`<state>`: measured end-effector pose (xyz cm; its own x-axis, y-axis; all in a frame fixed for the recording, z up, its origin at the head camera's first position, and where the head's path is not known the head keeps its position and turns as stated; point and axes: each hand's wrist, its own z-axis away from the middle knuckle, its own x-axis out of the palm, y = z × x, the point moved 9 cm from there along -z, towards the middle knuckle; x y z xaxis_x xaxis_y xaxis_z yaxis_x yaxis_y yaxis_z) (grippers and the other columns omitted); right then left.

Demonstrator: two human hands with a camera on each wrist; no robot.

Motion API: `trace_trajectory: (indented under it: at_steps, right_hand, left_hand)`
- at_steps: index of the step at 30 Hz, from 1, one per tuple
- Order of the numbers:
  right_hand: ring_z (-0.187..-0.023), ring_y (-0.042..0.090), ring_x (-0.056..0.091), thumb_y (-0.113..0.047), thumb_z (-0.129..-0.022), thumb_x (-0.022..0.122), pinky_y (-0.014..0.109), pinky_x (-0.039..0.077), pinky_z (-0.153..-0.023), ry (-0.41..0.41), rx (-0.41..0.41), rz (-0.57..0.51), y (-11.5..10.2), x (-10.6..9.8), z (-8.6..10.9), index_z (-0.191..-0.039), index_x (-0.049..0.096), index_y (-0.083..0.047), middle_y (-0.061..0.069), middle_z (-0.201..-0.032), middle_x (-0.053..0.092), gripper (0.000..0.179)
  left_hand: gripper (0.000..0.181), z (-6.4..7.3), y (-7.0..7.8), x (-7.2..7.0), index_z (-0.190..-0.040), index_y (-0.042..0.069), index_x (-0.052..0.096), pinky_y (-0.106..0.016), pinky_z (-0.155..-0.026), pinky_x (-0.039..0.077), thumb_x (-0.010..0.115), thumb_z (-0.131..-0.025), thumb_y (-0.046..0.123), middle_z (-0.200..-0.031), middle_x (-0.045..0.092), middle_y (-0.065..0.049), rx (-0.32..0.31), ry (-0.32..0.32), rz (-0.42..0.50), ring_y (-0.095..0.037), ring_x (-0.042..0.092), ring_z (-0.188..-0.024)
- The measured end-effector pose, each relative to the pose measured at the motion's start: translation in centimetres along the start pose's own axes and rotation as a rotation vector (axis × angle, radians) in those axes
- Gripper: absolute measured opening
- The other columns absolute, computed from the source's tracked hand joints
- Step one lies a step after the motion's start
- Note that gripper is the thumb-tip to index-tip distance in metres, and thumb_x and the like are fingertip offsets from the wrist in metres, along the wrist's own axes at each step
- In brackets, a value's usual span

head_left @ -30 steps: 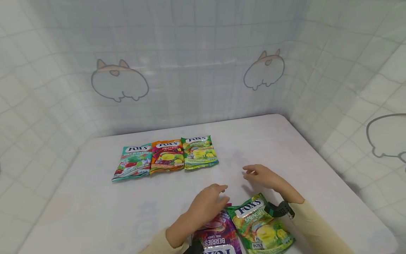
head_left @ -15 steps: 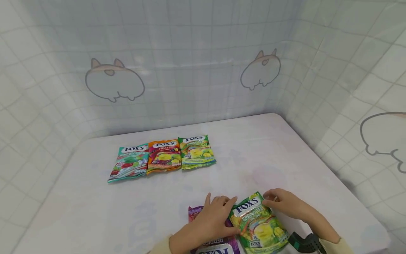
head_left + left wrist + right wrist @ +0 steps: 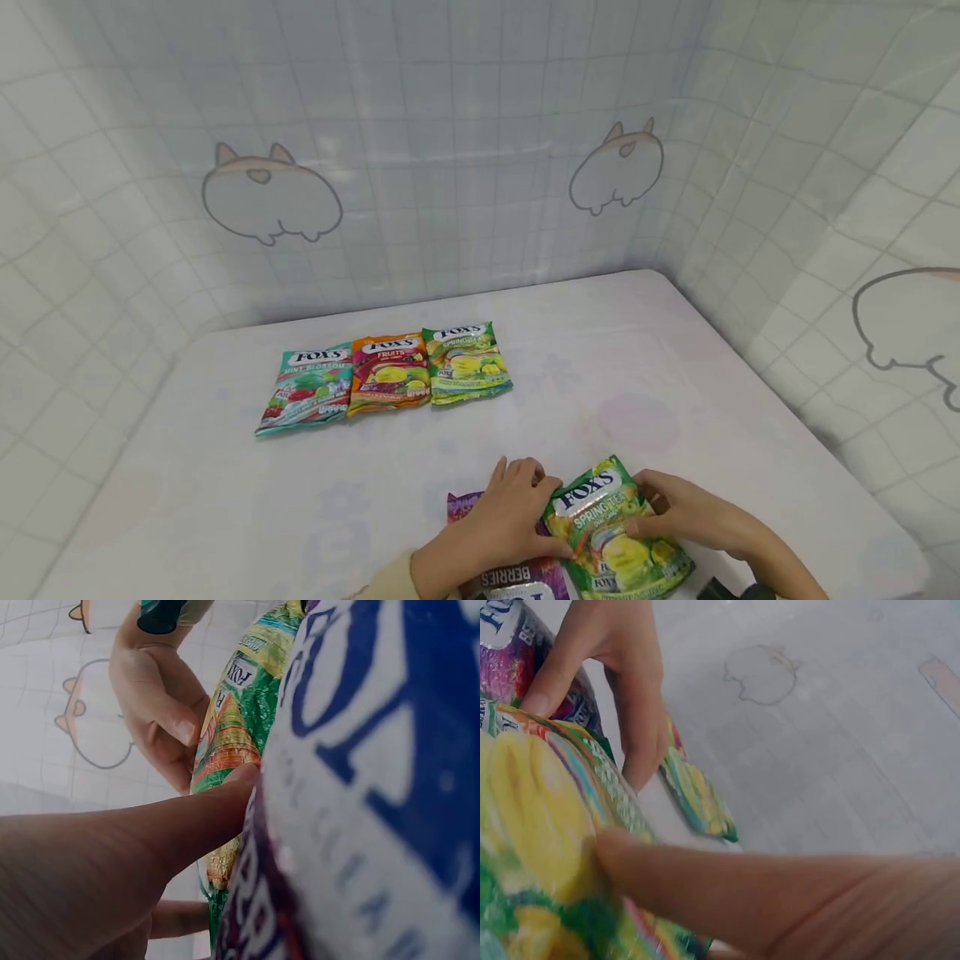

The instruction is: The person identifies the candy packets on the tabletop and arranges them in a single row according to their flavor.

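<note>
A green Spring Tea candy bag [image 3: 611, 529] lies at the front of the table, between my two hands. My left hand [image 3: 510, 517] reaches over a purple Berries candy bag [image 3: 521, 575] and grips the green bag's left edge, its thumb on the front. That purple bag lies upside down to me and is partly hidden under the hand. My right hand [image 3: 693, 512] holds the green bag's right edge, thumb laid across the printed front and fingers curled at the side. In the right wrist view the right thumb [image 3: 682, 881] presses on the green bag [image 3: 540, 825].
Farther back, three candy bags stand in a row side by side: a teal Mint Blossom bag [image 3: 307, 390], an orange Fruits bag [image 3: 390, 373] and another green Spring Tea bag [image 3: 467, 363]. A grid-patterned curtain [image 3: 465, 208] encloses the white table [image 3: 360, 492] at the back and sides.
My hands, earlier held apart above the front bags, have come down to either side of the green bag. The right thumb has moved onto its front. The back row stays put.
</note>
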<state>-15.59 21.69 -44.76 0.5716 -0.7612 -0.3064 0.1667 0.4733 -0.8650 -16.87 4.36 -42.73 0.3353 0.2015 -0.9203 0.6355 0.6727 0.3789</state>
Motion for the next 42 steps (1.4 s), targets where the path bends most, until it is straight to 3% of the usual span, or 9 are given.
trace_trajectory:
  at_steps: [7, 14, 18, 22, 25, 30, 33, 37, 42]
  right_hand:
    - [-0.102, 0.034, 0.061, -0.019, -0.092, 0.063, 0.046, 0.05, -0.083, -0.092, -0.055, -0.144, 0.0, 0.3, 0.8, -0.148, 0.023, 0.004, 0.019, -0.12, 0.059, 0.072]
    - [-0.103, 0.035, 0.059, -0.012, -0.092, 0.063, 0.05, 0.047, -0.085, -0.156, -0.087, -0.158, 0.2, 1.0, 1.2, -0.155, 0.005, -0.004, 0.019, -0.119, 0.057, 0.086]
    - [-0.101, 0.039, 0.06, -0.008, -0.093, 0.061, 0.041, 0.05, -0.083, -0.146, -0.131, -0.237, 0.2, 1.0, 1.0, -0.154, 0.002, -0.002, 0.022, -0.119, 0.058, 0.085]
    - [-0.103, 0.04, 0.061, -0.005, -0.093, 0.059, 0.04, 0.05, -0.085, -0.119, -0.156, -0.288, 0.2, 0.6, 1.0, -0.154, 0.001, -0.002, 0.024, -0.121, 0.059, 0.084]
    - [-0.103, 0.038, 0.062, -0.005, -0.093, 0.06, 0.038, 0.05, -0.086, -0.057, -0.147, -0.296, 0.4, -0.1, 1.1, -0.154, -0.002, -0.002, 0.022, -0.122, 0.06, 0.087]
    - [-0.104, 0.036, 0.061, -0.004, -0.094, 0.059, 0.038, 0.052, -0.085, 0.011, -0.154, -0.366, 0.1, -0.7, 0.9, -0.153, -0.011, -0.006, 0.022, -0.121, 0.059, 0.092]
    - [-0.105, 0.034, 0.062, -0.005, -0.094, 0.06, 0.038, 0.052, -0.086, 0.062, -0.159, -0.399, -0.3, -0.8, 0.7, -0.154, -0.013, -0.009, 0.022, -0.123, 0.058, 0.094]
    - [-0.107, 0.029, 0.062, -0.007, -0.092, 0.063, 0.037, 0.052, -0.085, 0.148, -0.174, -0.377, -0.7, -0.8, 0.3, -0.156, -0.007, -0.015, 0.023, -0.129, 0.055, 0.095]
    - [-0.11, 0.03, 0.061, -0.007, -0.092, 0.063, 0.039, 0.052, -0.086, 0.175, -0.221, -0.384, -1.4, -0.3, -0.3, -0.157, -0.003, -0.02, 0.024, -0.132, 0.053, 0.093]
  left_hand:
    - [0.073, -0.1, 0.7, 0.1, -0.141, 0.017, 0.05, -0.037, -0.101, 0.034, 0.064, -0.083, 0.06, -0.119, 0.045, -0.001, 0.095, 0.006, -0.031, -0.016, 0.041, -0.112]
    - [0.073, 0.0, 0.4, 0.2, -0.146, 0.02, 0.043, -0.036, -0.101, 0.036, 0.062, -0.086, 0.057, -0.121, 0.045, -0.001, 0.114, -0.001, 0.062, -0.018, 0.04, -0.116]
    - [0.072, -0.2, -0.1, 0.2, -0.147, 0.021, 0.042, -0.036, -0.1, 0.039, 0.064, -0.087, 0.054, -0.124, 0.045, -0.002, 0.096, -0.015, 0.132, -0.019, 0.04, -0.12]
    - [0.072, -0.4, -0.9, 0.1, -0.148, 0.021, 0.038, -0.036, -0.098, 0.042, 0.066, -0.088, 0.048, -0.129, 0.045, -0.004, 0.042, -0.027, 0.265, -0.019, 0.041, -0.122]
    - [0.076, -0.6, -1.5, -0.3, -0.151, 0.019, 0.031, -0.037, -0.099, 0.042, 0.067, -0.089, 0.043, -0.134, 0.043, -0.006, -0.004, -0.002, 0.409, -0.017, 0.043, -0.123]
    - [0.088, -0.6, -2.3, -1.2, -0.155, 0.018, 0.011, -0.032, -0.091, 0.049, 0.069, -0.09, 0.032, -0.143, 0.038, -0.012, -0.068, 0.076, 0.8, -0.018, 0.057, -0.114]
    - [0.094, -0.6, -2.3, -1.3, -0.155, 0.024, 0.003, -0.032, -0.079, 0.054, 0.071, -0.09, 0.023, -0.138, 0.047, -0.015, -0.091, 0.08, 1.033, -0.021, 0.067, -0.097]
    - [0.102, -0.6, -2.2, -1.3, -0.153, 0.032, -0.004, -0.033, -0.074, 0.056, 0.074, -0.087, 0.021, -0.127, 0.058, -0.012, -0.111, 0.07, 1.094, -0.019, 0.069, -0.089]
    - [0.112, -0.7, -2.3, -1.4, -0.152, 0.036, -0.009, -0.029, -0.075, 0.055, 0.078, -0.083, 0.018, -0.127, 0.06, -0.01, -0.113, 0.105, 1.022, -0.015, 0.069, -0.086]
